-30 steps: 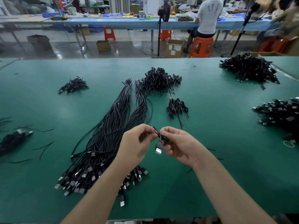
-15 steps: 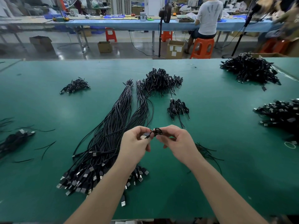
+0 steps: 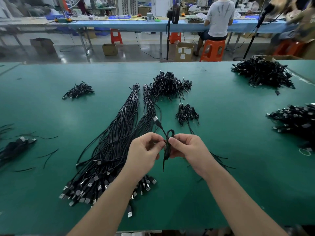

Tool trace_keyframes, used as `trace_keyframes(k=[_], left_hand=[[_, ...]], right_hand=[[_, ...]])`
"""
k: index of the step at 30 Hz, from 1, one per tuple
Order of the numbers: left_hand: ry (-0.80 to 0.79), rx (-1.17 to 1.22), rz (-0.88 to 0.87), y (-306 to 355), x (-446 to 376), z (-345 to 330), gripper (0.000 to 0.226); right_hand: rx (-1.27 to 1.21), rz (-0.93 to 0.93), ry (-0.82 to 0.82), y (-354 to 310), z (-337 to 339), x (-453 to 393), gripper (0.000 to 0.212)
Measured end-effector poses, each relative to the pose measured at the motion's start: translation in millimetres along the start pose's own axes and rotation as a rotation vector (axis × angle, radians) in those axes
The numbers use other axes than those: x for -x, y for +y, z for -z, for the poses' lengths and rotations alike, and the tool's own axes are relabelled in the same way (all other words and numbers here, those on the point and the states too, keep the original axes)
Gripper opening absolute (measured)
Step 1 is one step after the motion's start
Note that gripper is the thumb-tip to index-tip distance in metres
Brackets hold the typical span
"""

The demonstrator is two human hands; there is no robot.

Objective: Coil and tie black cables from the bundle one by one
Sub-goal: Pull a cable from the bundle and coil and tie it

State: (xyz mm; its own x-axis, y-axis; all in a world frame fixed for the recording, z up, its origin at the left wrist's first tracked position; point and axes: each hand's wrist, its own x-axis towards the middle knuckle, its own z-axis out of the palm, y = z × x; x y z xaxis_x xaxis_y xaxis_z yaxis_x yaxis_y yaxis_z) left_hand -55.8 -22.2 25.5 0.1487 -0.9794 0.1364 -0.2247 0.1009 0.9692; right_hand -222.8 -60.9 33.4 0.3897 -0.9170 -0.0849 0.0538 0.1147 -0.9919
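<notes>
Hands pinch coiled cable (image 3: 167, 145) at middle: left hand (image 3: 144, 150), right hand (image 3: 187, 148). Advice: keep loops tight together, twist tie firmly, plug (image 3: 156, 119) left free.

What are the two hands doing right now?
Left hand: fingers pinch the small coiled black cable.
Right hand: fingers pinch the same cable from the other side.

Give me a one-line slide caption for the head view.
Both hands, left and right, pinch a coiled black cable above the green table, beside the long cable bundle.
</notes>
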Motion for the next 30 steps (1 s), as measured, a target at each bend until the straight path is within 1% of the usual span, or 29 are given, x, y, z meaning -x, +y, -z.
trace_keyframes(k=[3,4,7,9,10,12,13,14,16,17,18,19,21,22,24,27,30], left_hand=[[-0.029,-0.039,-0.079,4,1,0,0.032],[-0.029,-0.075,-0.104,5,1,0,0.035],[-0.03,-0.208,-0.211,5,2,1,0.033],[-0.027,-0.257,-0.263,4,3,0,0.03],[-0.018,-0.268,-0.266,4,3,0,0.027],[0.015,-0.29,-0.246,2,3,-2,0.018],[0.036,-0.285,-0.213,2,3,-2,0.015],[0.056,-0.239,-0.151,1,2,-3,0.012],[0.083,-0.025,0.025,2,-1,-4,0.008],[0.077,0.085,0.11,3,-2,-3,0.006],[0.057,0.169,0.175,4,-2,-3,0.006],[0.032,0.217,0.219,5,-3,-3,0.006],[0.0,0.247,0.245,5,-3,-3,0.004],[0.002,0.237,0.236,5,-3,-3,0.003],[0.022,0.186,0.201,4,-2,-4,0.003],[0.026,0.085,0.124,4,0,-5,0.011],[0.012,-0.102,0.012,4,1,-6,0.018]], right_hand=[[-0.347,-0.23,-0.027,-2,-3,2,0.02],[-0.411,-0.287,-0.027,-2,-4,3,0.02],[-0.471,-0.381,-0.028,1,-3,3,0.017],[-0.475,-0.42,-0.022,2,-3,4,0.018],[-0.452,-0.403,-0.007,3,-3,3,0.02],[-0.346,-0.291,0.056,9,-4,-1,0.02],[-0.251,-0.21,0.087,11,-5,-1,0.016],[-0.099,-0.113,0.108,12,-5,-1,0.019],[0.319,0.126,0.102,13,-3,1,0.039],[0.474,0.24,0.085,13,-3,1,0.044],[0.543,0.318,0.073,14,-3,1,0.043],[0.543,0.346,0.075,13,-3,2,0.037],[0.457,0.296,0.1,12,-5,2,0.028],[0.41,0.26,0.109,12,-6,2,0.027],[0.404,0.224,0.127,12,-6,1,0.027],[0.427,0.166,0.135,10,-5,0,0.019],[0.324,0.048,0.087,6,-2,0,0.016]])
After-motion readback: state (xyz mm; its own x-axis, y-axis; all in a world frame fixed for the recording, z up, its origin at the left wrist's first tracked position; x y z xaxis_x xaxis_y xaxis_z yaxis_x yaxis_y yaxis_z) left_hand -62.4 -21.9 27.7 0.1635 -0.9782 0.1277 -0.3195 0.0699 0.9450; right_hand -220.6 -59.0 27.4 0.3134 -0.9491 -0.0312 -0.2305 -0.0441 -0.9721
